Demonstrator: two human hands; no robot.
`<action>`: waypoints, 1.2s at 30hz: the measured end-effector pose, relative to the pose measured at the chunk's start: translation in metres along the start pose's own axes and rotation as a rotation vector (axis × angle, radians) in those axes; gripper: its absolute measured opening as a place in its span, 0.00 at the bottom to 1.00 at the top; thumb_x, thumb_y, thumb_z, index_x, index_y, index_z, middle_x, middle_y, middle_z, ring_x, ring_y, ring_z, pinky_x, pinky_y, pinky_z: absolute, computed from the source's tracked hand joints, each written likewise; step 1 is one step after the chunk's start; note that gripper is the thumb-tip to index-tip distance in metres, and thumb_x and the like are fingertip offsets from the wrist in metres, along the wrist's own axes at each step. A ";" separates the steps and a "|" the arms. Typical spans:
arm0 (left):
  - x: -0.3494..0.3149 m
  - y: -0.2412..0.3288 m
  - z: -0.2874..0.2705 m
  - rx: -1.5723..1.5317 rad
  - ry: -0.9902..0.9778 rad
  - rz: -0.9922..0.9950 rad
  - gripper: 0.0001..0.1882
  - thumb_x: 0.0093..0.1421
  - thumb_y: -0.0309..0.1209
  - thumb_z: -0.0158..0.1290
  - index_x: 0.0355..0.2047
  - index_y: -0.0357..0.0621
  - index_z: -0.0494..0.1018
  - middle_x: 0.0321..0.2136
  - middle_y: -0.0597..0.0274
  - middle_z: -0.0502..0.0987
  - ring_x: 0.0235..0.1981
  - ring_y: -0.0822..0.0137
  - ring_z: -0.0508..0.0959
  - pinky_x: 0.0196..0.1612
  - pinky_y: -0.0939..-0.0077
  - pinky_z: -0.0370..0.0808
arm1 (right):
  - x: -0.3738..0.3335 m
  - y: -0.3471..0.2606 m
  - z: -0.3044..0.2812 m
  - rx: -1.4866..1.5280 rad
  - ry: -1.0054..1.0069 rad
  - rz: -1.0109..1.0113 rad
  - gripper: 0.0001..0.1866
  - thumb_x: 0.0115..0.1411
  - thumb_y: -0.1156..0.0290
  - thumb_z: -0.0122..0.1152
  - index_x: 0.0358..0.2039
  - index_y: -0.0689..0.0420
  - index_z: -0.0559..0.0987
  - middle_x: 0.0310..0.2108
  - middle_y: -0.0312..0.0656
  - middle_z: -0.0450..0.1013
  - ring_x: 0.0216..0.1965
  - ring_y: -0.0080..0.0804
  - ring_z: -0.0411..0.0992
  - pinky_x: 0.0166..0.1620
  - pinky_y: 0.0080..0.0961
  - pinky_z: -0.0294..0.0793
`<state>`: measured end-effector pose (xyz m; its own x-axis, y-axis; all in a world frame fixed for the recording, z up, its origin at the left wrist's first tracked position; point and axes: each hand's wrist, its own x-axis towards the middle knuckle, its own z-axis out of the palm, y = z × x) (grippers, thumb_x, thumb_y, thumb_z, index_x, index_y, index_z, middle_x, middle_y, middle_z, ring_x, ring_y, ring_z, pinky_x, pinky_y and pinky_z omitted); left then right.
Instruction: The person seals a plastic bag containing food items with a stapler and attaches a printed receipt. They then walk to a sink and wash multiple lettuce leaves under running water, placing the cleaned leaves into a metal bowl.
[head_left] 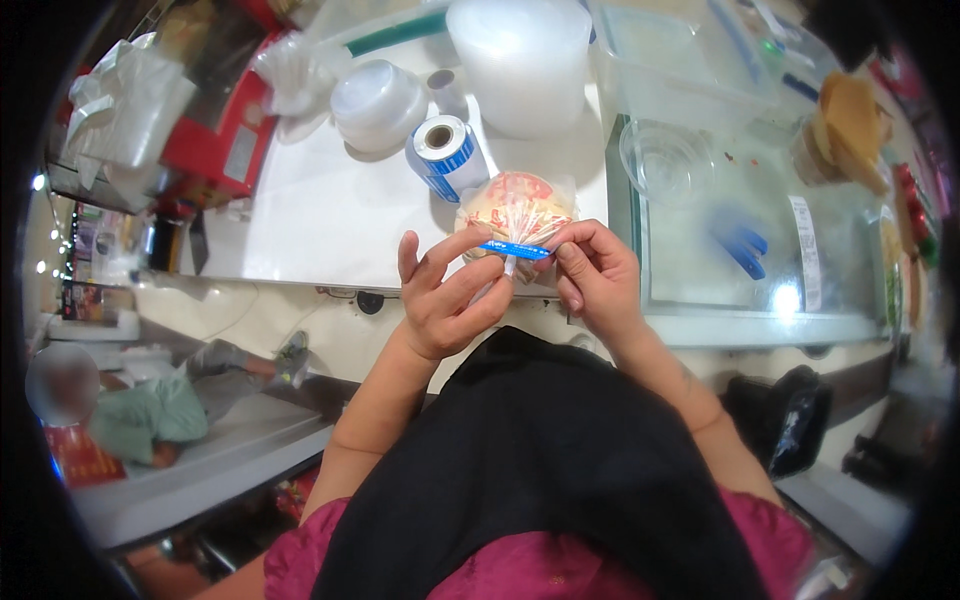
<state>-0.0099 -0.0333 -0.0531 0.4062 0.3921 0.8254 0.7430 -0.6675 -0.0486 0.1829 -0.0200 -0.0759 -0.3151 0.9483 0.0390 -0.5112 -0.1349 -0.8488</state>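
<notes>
At the front edge of the white table, a clear plastic bag point(522, 200) holds pale food with red-orange marks. A blue strip with white print point(516, 250) crosses its gathered neck. My left hand point(452, 295) has its thumb and some fingers closed at the neck, the index fingertip at the strip's left end, the little finger lifted. The thumb and index finger of my right hand point(602, 272) pinch the strip's right end. Just behind the bag stands a blue-and-white roll of labels point(446, 160).
Stacked clear bowls point(378, 105) and a large translucent tub point(520, 65) stand farther back on the table. A glass-topped counter point(720, 230) on the right carries a clear lid, a blue object and a paper slip. A person in green point(150, 415) lies at lower left.
</notes>
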 end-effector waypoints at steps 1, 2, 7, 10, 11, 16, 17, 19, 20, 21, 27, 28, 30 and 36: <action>0.000 0.000 0.000 -0.020 -0.004 0.006 0.08 0.46 0.25 0.55 0.23 0.57 0.70 0.28 0.75 0.75 0.42 0.64 0.78 0.68 0.56 0.42 | 0.000 0.000 -0.001 0.002 -0.008 0.003 0.05 0.66 0.75 0.50 0.39 0.61 0.72 0.31 0.42 0.75 0.16 0.13 0.60 0.19 0.10 0.60; 0.000 0.000 -0.001 -0.048 -0.023 0.006 0.08 0.46 0.24 0.56 0.24 0.55 0.70 0.28 0.74 0.75 0.41 0.64 0.79 0.68 0.56 0.43 | 0.000 -0.001 -0.002 -0.004 -0.011 0.015 0.05 0.66 0.75 0.50 0.39 0.62 0.72 0.30 0.41 0.75 0.16 0.13 0.60 0.19 0.10 0.60; 0.004 0.002 -0.004 -0.111 -0.080 0.008 0.09 0.46 0.21 0.57 0.26 0.50 0.71 0.28 0.69 0.76 0.36 0.64 0.80 0.67 0.56 0.49 | 0.000 -0.005 -0.004 -0.028 -0.023 0.038 0.05 0.66 0.74 0.50 0.39 0.62 0.73 0.30 0.41 0.75 0.16 0.13 0.61 0.19 0.11 0.61; 0.002 0.003 -0.005 -0.118 -0.093 -0.005 0.10 0.46 0.20 0.58 0.26 0.49 0.71 0.28 0.68 0.76 0.34 0.65 0.80 0.64 0.57 0.55 | -0.001 -0.004 -0.005 -0.038 -0.009 0.042 0.05 0.66 0.74 0.50 0.39 0.62 0.73 0.30 0.41 0.75 0.16 0.13 0.61 0.19 0.11 0.61; 0.001 0.004 -0.005 -0.116 -0.093 -0.015 0.11 0.45 0.20 0.59 0.27 0.49 0.71 0.28 0.68 0.76 0.34 0.65 0.80 0.63 0.57 0.57 | -0.002 -0.004 -0.005 -0.037 -0.008 0.043 0.05 0.66 0.74 0.50 0.39 0.62 0.73 0.29 0.41 0.75 0.16 0.13 0.61 0.19 0.11 0.61; 0.004 0.007 -0.004 -0.132 -0.085 -0.082 0.14 0.43 0.18 0.60 0.29 0.48 0.73 0.28 0.67 0.76 0.32 0.65 0.80 0.59 0.58 0.64 | -0.005 -0.003 -0.006 -0.038 0.006 0.049 0.05 0.66 0.75 0.50 0.39 0.62 0.73 0.29 0.41 0.75 0.16 0.13 0.61 0.19 0.12 0.61; 0.006 0.007 -0.004 -0.130 -0.085 -0.075 0.14 0.43 0.18 0.60 0.29 0.48 0.73 0.28 0.66 0.76 0.32 0.65 0.80 0.58 0.58 0.64 | -0.005 -0.002 -0.006 -0.030 0.014 0.054 0.05 0.66 0.75 0.50 0.38 0.62 0.72 0.29 0.41 0.75 0.16 0.13 0.60 0.18 0.11 0.60; 0.010 0.007 -0.005 -0.123 -0.085 -0.060 0.14 0.43 0.17 0.60 0.30 0.48 0.74 0.27 0.65 0.77 0.32 0.65 0.80 0.58 0.57 0.66 | -0.005 -0.001 -0.005 -0.014 0.028 0.060 0.04 0.66 0.75 0.50 0.38 0.62 0.72 0.29 0.40 0.75 0.14 0.12 0.59 0.17 0.09 0.57; 0.011 0.007 -0.005 -0.125 -0.088 -0.059 0.14 0.43 0.17 0.60 0.30 0.47 0.74 0.27 0.65 0.77 0.32 0.65 0.80 0.57 0.57 0.66 | -0.005 -0.002 -0.004 -0.002 0.028 0.072 0.04 0.66 0.75 0.50 0.38 0.62 0.72 0.29 0.40 0.75 0.14 0.12 0.59 0.17 0.09 0.57; 0.011 0.006 -0.005 -0.125 -0.091 -0.058 0.14 0.43 0.17 0.60 0.29 0.47 0.74 0.27 0.64 0.77 0.32 0.65 0.80 0.57 0.57 0.67 | -0.004 -0.004 -0.003 0.011 0.028 0.085 0.05 0.66 0.75 0.50 0.38 0.62 0.72 0.29 0.40 0.75 0.14 0.12 0.59 0.16 0.09 0.58; 0.011 0.008 -0.005 -0.107 -0.085 -0.066 0.13 0.42 0.15 0.59 0.29 0.44 0.74 0.27 0.62 0.78 0.31 0.64 0.79 0.51 0.59 0.72 | -0.004 -0.004 -0.005 0.043 -0.009 0.092 0.05 0.65 0.73 0.51 0.38 0.61 0.73 0.29 0.40 0.75 0.16 0.13 0.61 0.19 0.11 0.61; 0.010 0.008 -0.004 -0.109 -0.075 -0.067 0.13 0.42 0.15 0.59 0.28 0.44 0.74 0.27 0.62 0.78 0.31 0.64 0.79 0.49 0.60 0.73 | -0.005 -0.003 -0.005 0.041 -0.005 0.093 0.05 0.65 0.73 0.51 0.38 0.61 0.73 0.29 0.40 0.75 0.16 0.13 0.61 0.19 0.11 0.61; 0.014 0.009 -0.003 -0.088 -0.066 -0.089 0.13 0.41 0.15 0.60 0.28 0.43 0.74 0.27 0.61 0.77 0.30 0.63 0.78 0.46 0.61 0.75 | -0.006 -0.001 -0.005 0.046 -0.004 0.082 0.05 0.65 0.73 0.51 0.38 0.60 0.73 0.29 0.39 0.75 0.16 0.13 0.61 0.19 0.11 0.61; 0.024 0.008 0.000 -0.132 -0.058 -0.176 0.13 0.40 0.14 0.60 0.27 0.40 0.74 0.26 0.58 0.74 0.29 0.59 0.76 0.37 0.68 0.74 | -0.008 0.006 -0.001 0.021 0.013 -0.046 0.03 0.66 0.75 0.50 0.38 0.60 0.72 0.29 0.37 0.72 0.16 0.12 0.60 0.18 0.10 0.59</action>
<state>0.0056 -0.0298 -0.0338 0.3086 0.5431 0.7809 0.7307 -0.6610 0.1709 0.1829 -0.0280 -0.0820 -0.2800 0.9574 0.0710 -0.5421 -0.0966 -0.8347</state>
